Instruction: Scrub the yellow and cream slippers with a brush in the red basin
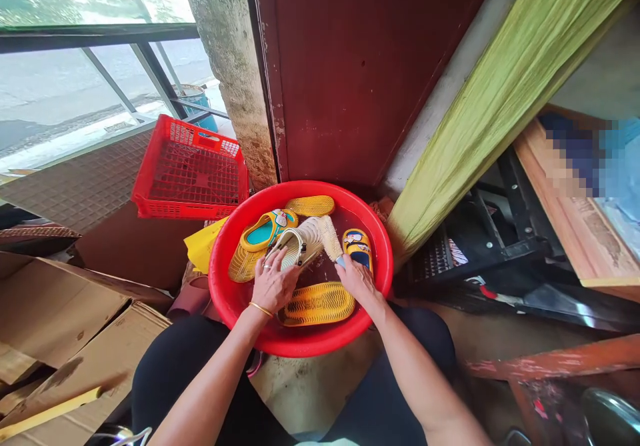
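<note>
A wide red basin (223, 299) stands between my knees with dark water and several shoes in it. My left hand (275, 279) is closed on the heel end of a cream clog (311, 236), tilted so its sole faces up and right. In my right hand (356, 278) is a scrub brush (330, 238) with a blue-grey handle, its pale bristles beside the clog's sole. Around them lie a yellow clog with a teal inside (265, 231), a yellow sandal (357, 246), and upturned yellow soles, one (317, 304) nearest me and another (311, 205) at the far rim.
A red plastic crate (193, 169) sits behind the basin on the left. Cardboard boxes (60, 306) fill the left side. Ahead is a dark red door (370, 73); a green curtain (480, 113) hangs to the right, near a wooden bench (565, 206).
</note>
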{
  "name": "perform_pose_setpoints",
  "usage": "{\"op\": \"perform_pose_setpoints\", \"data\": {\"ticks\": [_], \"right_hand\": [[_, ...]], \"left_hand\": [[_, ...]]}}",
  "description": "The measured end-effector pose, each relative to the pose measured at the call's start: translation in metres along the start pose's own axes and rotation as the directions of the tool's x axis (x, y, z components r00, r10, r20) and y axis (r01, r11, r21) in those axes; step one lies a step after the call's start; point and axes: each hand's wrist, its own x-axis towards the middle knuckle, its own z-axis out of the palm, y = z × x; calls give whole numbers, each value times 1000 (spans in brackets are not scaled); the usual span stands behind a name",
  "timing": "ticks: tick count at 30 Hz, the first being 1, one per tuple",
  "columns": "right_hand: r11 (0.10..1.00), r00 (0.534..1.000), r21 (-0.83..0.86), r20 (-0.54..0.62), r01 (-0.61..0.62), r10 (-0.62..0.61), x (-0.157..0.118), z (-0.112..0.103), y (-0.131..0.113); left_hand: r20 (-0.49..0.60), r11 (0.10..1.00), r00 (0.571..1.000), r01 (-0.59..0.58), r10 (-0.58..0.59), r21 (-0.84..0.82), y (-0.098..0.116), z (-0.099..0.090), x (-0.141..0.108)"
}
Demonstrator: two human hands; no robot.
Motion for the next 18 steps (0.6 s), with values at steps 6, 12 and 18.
{"op": "perform_pose_setpoints", "data": {"ticks": [6, 12, 18], "right_hand": [[1000, 999, 5, 17, -30, 30, 2, -1, -3], [999, 999, 33, 36, 11, -12, 4, 1, -4], [1000, 999, 5, 53, -1, 1, 8, 2, -3]], "left_hand": [[142, 983, 980, -119, 138, -137, 14, -9, -10], [487, 971, 841, -215, 237, -102, 23, 14, -28], [495, 978, 847, -202, 196, -42, 35, 23, -27]]}}
